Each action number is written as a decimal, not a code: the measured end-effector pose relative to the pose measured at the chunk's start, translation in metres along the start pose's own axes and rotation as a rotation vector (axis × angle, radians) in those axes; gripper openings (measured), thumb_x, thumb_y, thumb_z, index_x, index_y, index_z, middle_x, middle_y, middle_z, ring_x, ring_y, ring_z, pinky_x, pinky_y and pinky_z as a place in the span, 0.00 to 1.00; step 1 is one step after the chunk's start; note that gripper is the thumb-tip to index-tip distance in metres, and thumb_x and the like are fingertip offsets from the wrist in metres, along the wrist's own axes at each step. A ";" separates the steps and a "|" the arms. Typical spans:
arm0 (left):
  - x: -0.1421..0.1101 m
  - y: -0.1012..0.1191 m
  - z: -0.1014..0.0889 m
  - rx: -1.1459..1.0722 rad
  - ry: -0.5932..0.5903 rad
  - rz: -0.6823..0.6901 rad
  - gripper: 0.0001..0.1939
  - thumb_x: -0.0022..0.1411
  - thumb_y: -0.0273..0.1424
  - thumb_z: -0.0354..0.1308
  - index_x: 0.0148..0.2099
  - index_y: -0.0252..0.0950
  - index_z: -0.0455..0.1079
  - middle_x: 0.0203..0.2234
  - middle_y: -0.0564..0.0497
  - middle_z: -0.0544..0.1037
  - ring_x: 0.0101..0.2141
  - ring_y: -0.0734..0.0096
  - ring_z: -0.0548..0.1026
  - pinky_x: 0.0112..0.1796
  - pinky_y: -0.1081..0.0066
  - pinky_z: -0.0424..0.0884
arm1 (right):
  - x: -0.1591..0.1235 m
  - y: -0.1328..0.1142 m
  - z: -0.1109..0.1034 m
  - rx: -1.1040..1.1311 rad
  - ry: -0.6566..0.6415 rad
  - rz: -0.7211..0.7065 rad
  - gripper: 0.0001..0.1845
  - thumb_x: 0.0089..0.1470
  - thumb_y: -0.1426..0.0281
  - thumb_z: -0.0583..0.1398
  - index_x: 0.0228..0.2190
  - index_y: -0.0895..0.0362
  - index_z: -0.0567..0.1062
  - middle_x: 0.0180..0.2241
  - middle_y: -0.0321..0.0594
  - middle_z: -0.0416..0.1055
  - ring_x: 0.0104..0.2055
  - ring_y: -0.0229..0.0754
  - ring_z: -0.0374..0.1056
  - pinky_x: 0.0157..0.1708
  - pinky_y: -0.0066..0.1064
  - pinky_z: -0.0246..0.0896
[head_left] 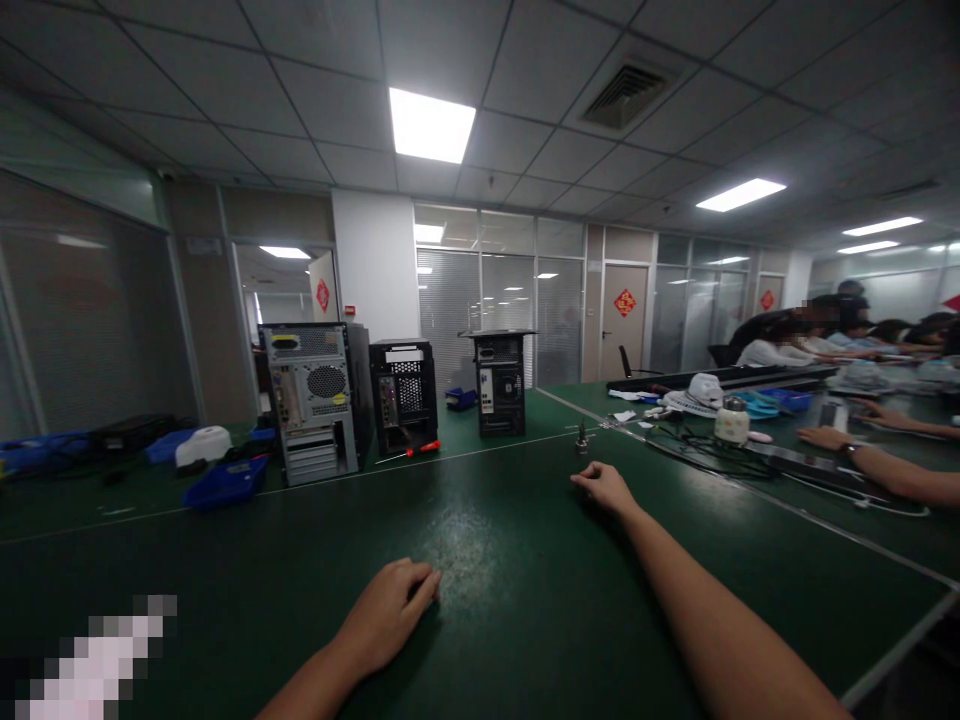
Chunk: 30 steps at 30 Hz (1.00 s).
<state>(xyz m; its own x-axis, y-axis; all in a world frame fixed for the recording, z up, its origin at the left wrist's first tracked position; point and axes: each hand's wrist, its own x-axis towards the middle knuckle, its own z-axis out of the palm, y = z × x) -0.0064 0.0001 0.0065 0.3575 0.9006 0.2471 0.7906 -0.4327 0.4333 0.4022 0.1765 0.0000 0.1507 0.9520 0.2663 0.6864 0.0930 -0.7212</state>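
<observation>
Both loosely curled, right hand (604,488) extends farther forward than left hand (390,608).

Red diamond decoration (625,304) on door (623,341)

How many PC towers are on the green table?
3: the large left tower, the middle tower with a red screwdriver in front, and the right tower. More could be hidden behind them.

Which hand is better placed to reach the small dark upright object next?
Probably the right hand: it is just short of the small dark upright object, while the left hand is much farther away.
</observation>
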 end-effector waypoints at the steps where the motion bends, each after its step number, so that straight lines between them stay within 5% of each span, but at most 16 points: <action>1: 0.000 0.000 0.000 -0.002 -0.001 -0.001 0.25 0.73 0.44 0.41 0.34 0.38 0.73 0.30 0.49 0.76 0.36 0.64 0.73 0.38 0.69 0.60 | 0.000 0.000 0.000 0.002 -0.003 -0.003 0.12 0.53 0.60 0.62 0.31 0.57 0.76 0.32 0.42 0.78 0.32 0.40 0.73 0.32 0.29 0.64; 10: 0.000 -0.003 0.001 -0.005 -0.003 0.010 0.25 0.73 0.44 0.41 0.34 0.38 0.73 0.30 0.50 0.75 0.36 0.64 0.72 0.38 0.69 0.60 | -0.009 -0.003 -0.009 -0.070 -0.094 -0.145 0.17 0.47 0.60 0.67 0.38 0.56 0.76 0.38 0.41 0.78 0.40 0.42 0.73 0.40 0.30 0.64; 15: -0.001 -0.005 0.002 0.011 0.006 0.014 0.24 0.73 0.43 0.41 0.34 0.38 0.73 0.30 0.50 0.75 0.37 0.64 0.72 0.38 0.69 0.60 | -0.017 -0.015 -0.005 -0.127 -0.137 -0.231 0.16 0.51 0.65 0.63 0.43 0.56 0.76 0.43 0.43 0.76 0.44 0.43 0.71 0.45 0.32 0.63; 20: -0.002 -0.005 0.003 0.073 0.016 0.007 0.22 0.73 0.41 0.43 0.35 0.38 0.73 0.30 0.50 0.75 0.36 0.65 0.71 0.38 0.71 0.60 | -0.048 -0.071 0.025 -0.172 -0.321 -0.483 0.20 0.58 0.64 0.58 0.51 0.54 0.74 0.50 0.45 0.70 0.50 0.45 0.68 0.52 0.35 0.60; 26: -0.005 0.001 0.001 0.100 0.030 -0.020 0.19 0.72 0.41 0.44 0.38 0.38 0.72 0.32 0.49 0.76 0.36 0.65 0.71 0.36 0.71 0.61 | -0.131 -0.162 0.065 -0.149 -0.567 -0.879 0.19 0.59 0.62 0.58 0.50 0.51 0.76 0.48 0.43 0.70 0.49 0.44 0.68 0.51 0.34 0.61; 30: -0.008 0.005 -0.002 0.088 0.021 0.030 0.19 0.73 0.38 0.41 0.39 0.38 0.72 0.33 0.48 0.76 0.37 0.64 0.72 0.37 0.70 0.61 | -0.164 -0.184 0.078 -0.152 -0.563 -0.945 0.17 0.59 0.66 0.58 0.49 0.52 0.74 0.46 0.42 0.72 0.46 0.44 0.69 0.47 0.34 0.63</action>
<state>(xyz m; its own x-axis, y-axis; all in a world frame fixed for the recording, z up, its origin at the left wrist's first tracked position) -0.0065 -0.0093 0.0083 0.3717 0.8860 0.2772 0.8207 -0.4532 0.3480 0.1959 0.0260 0.0392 -0.7978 0.5165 0.3111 0.4402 0.8515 -0.2849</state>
